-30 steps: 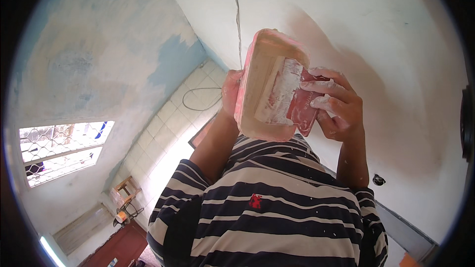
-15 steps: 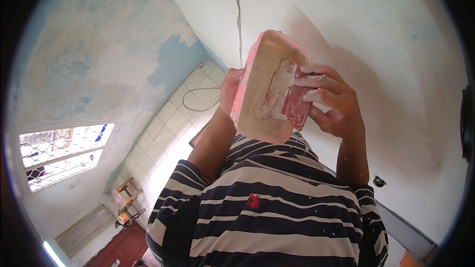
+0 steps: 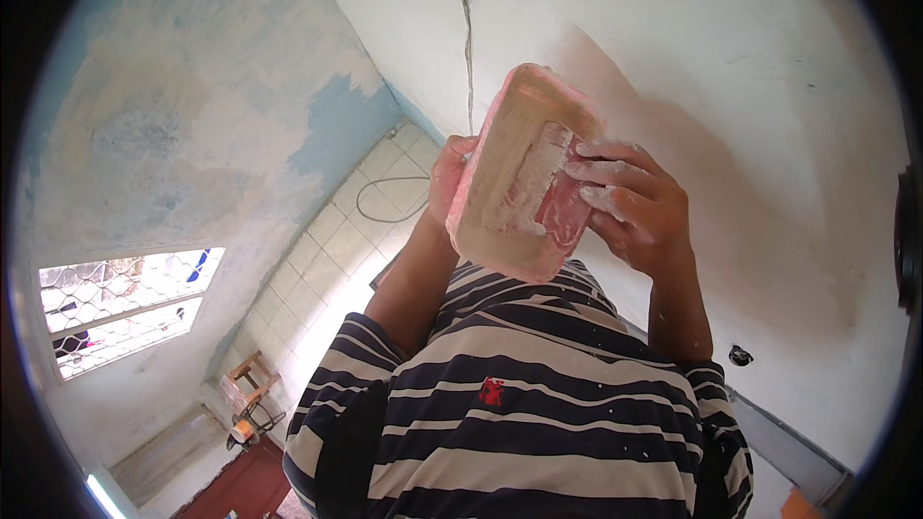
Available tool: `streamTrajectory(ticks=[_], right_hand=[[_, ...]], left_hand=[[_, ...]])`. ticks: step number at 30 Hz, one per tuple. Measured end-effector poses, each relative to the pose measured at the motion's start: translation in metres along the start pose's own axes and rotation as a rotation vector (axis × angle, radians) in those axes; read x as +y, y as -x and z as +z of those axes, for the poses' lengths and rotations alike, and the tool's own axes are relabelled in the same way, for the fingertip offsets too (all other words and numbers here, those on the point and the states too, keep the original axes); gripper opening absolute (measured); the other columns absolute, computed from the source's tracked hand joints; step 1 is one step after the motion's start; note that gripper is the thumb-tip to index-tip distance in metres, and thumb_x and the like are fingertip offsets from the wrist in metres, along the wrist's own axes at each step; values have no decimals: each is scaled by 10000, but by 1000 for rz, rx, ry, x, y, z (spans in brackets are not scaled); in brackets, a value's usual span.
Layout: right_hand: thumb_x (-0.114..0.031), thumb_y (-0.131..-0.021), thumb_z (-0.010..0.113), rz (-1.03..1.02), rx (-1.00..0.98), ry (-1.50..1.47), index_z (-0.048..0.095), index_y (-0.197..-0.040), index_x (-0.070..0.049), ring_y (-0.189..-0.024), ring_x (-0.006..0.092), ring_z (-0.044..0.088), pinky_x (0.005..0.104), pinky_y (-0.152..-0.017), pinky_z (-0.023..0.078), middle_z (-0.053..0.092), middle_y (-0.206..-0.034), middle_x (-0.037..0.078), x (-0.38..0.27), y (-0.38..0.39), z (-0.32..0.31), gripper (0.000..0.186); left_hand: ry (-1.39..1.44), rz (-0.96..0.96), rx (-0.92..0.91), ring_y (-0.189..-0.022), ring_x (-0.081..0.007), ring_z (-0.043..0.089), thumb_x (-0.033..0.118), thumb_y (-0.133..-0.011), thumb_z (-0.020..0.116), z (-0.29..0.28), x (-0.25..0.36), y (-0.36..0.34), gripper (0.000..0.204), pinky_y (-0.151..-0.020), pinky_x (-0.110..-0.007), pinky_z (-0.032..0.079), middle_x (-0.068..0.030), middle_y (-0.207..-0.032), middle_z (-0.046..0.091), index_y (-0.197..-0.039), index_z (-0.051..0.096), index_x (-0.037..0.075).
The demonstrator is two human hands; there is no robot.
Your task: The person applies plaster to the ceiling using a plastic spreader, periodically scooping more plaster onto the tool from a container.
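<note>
My left hand (image 3: 448,178) is closed on the left side of a rectangular pink tub (image 3: 471,248), tilted so its inside faces me. The tub's walls are coated with pale beige paste. In my right hand (image 3: 642,207) is a flat red scraper (image 3: 564,207), pinched between thumb and fingers. Its blade, smeared with whitish paste, lies inside the tub against the bottom. White paste also covers my right fingertips. Most of my left fingers are hidden behind the tub.
A pale wall (image 3: 750,135) with a hanging cable (image 3: 467,48) rises ahead and right. At left are a patchy blue wall (image 3: 192,115) and a grilled window (image 3: 130,303). A cable loop (image 3: 370,216) lies on floor tiles near a wooden stool (image 3: 252,377).
The scraper has slid a little to the left in the tub, and my right hand has moved with it. The tub has shifted slightly down.
</note>
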State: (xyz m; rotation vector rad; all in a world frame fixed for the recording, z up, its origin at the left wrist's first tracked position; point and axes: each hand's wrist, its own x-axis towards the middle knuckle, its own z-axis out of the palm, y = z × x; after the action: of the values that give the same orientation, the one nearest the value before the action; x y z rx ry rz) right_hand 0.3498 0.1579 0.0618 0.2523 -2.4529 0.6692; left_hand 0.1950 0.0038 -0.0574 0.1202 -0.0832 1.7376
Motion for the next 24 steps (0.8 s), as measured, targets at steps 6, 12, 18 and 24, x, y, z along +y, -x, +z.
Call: streamTrajectory(ticks=[6, 12, 18, 24], right_hand=[[-33, -602, 828, 12, 42, 19, 630, -809, -41, -1042, 299, 668, 378, -827, 583, 710, -1008, 83, -5, 1, -1, 286], [-16, -610, 803, 21, 51, 2, 631, -809, -36, -1029, 302, 672, 377, -830, 581, 714, -1014, 85, -5, 16, -7, 263], [5, -602, 796, 24, 96, -30, 638, -814, -38, -1028, 298, 672, 372, -839, 576, 717, -1021, 86, -2, 21, -9, 268], [3, -590, 808, 46, 63, -62, 635, -810, -39, -1036, 291, 670, 367, -837, 576, 715, -1031, 79, 1, 39, -23, 283]], left_hand=[[-19, -44, 19, -1082, -307, 624, 410, -903, 459, 2, 4, -7, 604, -951, -447, 499, -185, -1252, 617, -1344, 522, 1], [-21, -63, 67, -1092, -310, 617, 409, -893, 469, 4, -10, -11, 610, -962, -449, 492, -189, -1257, 610, -1343, 521, 1], [-1, -91, 30, -1105, -310, 609, 396, -888, 476, 3, -22, -15, 603, -974, -448, 485, -191, -1271, 601, -1340, 522, 0], [-11, -94, 78, -1122, -311, 601, 383, -892, 473, -9, -28, -12, 610, -982, -442, 480, -194, -1283, 594, -1361, 498, -6]])
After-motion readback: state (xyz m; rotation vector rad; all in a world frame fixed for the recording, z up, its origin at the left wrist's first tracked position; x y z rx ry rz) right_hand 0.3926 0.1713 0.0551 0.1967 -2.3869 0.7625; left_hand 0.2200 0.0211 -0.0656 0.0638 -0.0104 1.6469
